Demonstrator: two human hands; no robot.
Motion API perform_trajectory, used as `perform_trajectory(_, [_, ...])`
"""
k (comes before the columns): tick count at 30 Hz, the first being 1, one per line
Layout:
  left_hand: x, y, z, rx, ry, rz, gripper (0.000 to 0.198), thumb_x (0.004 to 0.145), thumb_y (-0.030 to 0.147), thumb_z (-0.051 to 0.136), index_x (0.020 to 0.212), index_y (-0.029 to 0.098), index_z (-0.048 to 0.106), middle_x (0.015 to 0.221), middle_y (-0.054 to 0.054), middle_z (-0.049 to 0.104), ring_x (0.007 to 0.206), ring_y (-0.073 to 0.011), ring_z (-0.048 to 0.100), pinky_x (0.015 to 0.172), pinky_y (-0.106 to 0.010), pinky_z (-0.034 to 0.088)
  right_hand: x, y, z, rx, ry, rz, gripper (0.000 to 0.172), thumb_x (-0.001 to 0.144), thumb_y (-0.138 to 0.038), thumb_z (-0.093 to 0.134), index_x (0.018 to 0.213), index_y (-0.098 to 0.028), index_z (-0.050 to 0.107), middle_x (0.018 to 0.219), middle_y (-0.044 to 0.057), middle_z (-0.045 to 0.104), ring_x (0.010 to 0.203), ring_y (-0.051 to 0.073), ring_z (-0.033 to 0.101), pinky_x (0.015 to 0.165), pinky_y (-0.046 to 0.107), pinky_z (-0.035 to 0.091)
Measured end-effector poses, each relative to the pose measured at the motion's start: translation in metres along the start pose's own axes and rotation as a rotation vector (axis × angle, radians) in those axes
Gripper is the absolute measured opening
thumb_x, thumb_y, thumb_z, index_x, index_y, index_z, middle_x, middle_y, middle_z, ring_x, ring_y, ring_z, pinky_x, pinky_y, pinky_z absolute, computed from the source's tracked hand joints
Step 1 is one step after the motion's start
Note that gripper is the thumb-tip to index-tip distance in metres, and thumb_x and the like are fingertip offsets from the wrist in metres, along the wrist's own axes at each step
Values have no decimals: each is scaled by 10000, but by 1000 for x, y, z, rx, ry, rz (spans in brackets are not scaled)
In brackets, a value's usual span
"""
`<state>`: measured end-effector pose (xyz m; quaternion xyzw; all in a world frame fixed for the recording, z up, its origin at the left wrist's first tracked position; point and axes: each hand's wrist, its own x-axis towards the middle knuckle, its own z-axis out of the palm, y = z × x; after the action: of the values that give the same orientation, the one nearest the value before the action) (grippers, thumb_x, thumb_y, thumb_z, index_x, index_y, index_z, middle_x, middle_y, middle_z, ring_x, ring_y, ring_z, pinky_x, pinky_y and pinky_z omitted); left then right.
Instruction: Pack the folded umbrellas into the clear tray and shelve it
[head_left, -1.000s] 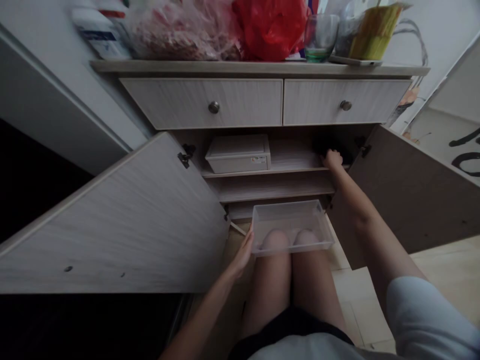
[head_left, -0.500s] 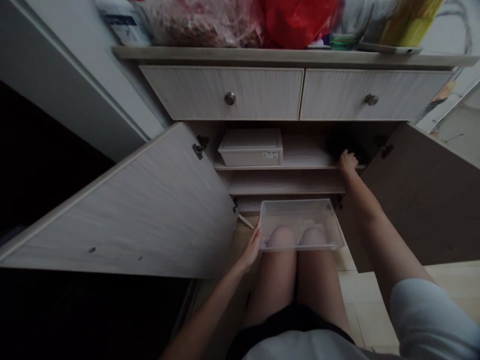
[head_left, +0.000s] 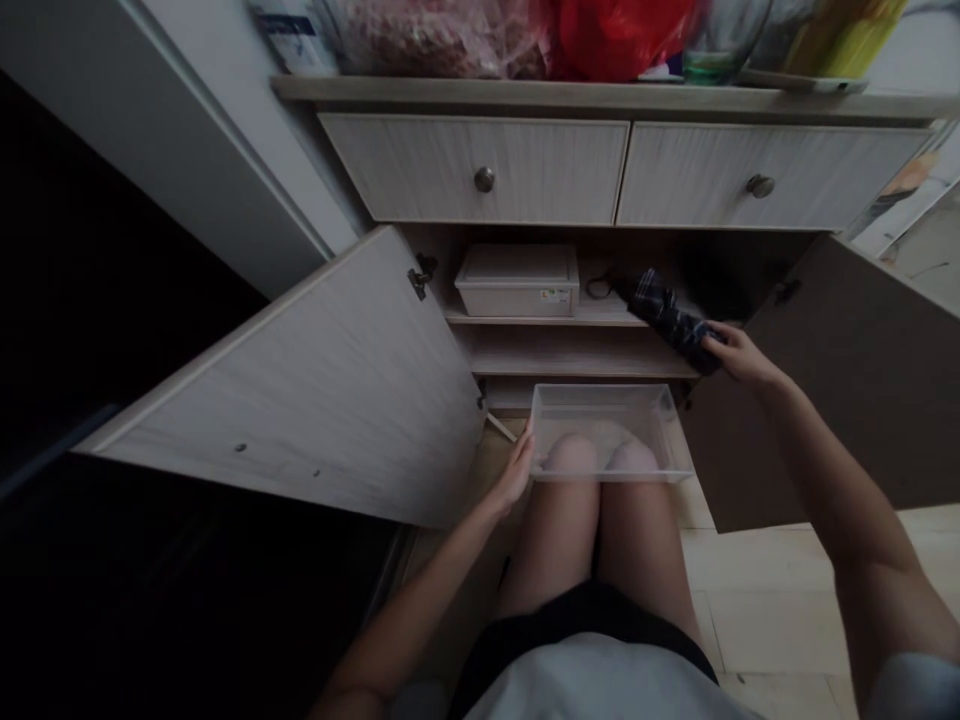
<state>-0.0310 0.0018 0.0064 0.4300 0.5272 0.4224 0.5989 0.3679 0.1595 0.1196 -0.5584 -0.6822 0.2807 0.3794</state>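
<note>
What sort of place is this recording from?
Probably a home storage spot: a wood-laminate cabinet with knobbed drawers and open doors, a drinking glass and a red plastic bag on top, and a tiled floor.

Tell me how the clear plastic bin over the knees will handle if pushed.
The clear plastic bin is probably light: thin walls, nothing visible inside. It likely feels stiff, perhaps brittle at the rim. With only the left hand at one side and the legs beneath, it could well slide or tip if pushed.

Two hands (head_left: 742, 355) (head_left: 511, 478), one clear bin (head_left: 600, 388), one umbrella (head_left: 666, 315), two drawers (head_left: 474, 170) (head_left: 772, 175).
</note>
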Motion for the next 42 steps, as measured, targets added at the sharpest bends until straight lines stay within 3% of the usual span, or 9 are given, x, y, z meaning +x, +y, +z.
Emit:
perform_trajectory(3, [0,-1,-1,54,14,39,759,950,651,455,1601,298,286,1675,-54,244,1467,-343,388,1190,-541,339,-40,-15,3,104,-249,-18,588,773,-575,693,1207,-178,677,1033,85,727,913,237,681,799,351,585])
perform_trajectory(6, [1,0,-3,129,41,133,753,957,630,451,1589,238,333,1676,-45,221,1563,-275,155,1271,-463,149,-63,-31,11,30,-455,-77,606,793,-585,666,1208,-144,685,1089,104,729,939,248,688,816,343,581])
perform_trajectory(12, [0,3,-5,117,23,124,750,953,636,453,1592,264,323,1675,-10,206,1563,-271,155,1270,-459,155,-69,-37,53,-247,-621,-322,431,893,-303,543,1287,-159,643,1138,107,727,999,232,694,887,346,544])
perform_trajectory(17, [1,1,-7,68,12,37,773,924,669,491,1594,344,284,1687,-7,180,1430,-352,438,1171,-536,374,-60,-18,84,-372,-593,-488,414,891,-192,529,1293,-156,623,1131,158,679,1033,249,660,908,388,530])
perform_trajectory(21, [-1,2,-9,48,17,10,768,911,676,521,1582,382,292,1683,-19,217,1220,-317,625,1063,-523,490,-54,-1,92,-506,-547,-579,497,814,-95,565,1308,-148,597,1111,168,640,1023,267,631,889,412,522])
perform_trajectory(28, [-3,1,-7,60,39,-16,750,915,663,525,1576,384,309,1670,-26,276,1079,-264,687,983,-466,546,-58,-13,111,-827,-452,-530,456,816,-70,596,1265,-148,605,1080,141,630,957,232,614,862,366,499])
perform_trajectory(33, [-2,2,-5,15,46,-18,765,907,664,542,1576,362,328,1668,-60,280,1084,-282,685,937,-433,566,-65,-26,120,-862,-432,-434,328,968,-329,621,1258,-175,610,1245,114,620,1072,223,621,920,423,544])
perform_trajectory(38, [-4,7,-5,-8,28,-19,787,909,651,560,1587,353,293,1682,-54,234,1128,-275,664,927,-387,563,-48,-28,96,-839,-409,-395,371,952,-407,637,1264,-205,620,1245,96,636,1069,229,644,915,392,549])
perform_trajectory(42, [-4,8,-4,5,40,-42,796,903,665,555,1585,348,295,1671,-63,265,1086,-258,680,891,-362,569,8,-25,48,-815,-257,-248,356,944,-362,584,1270,-228,631,1193,104,672,1049,252,655,886,341,516])
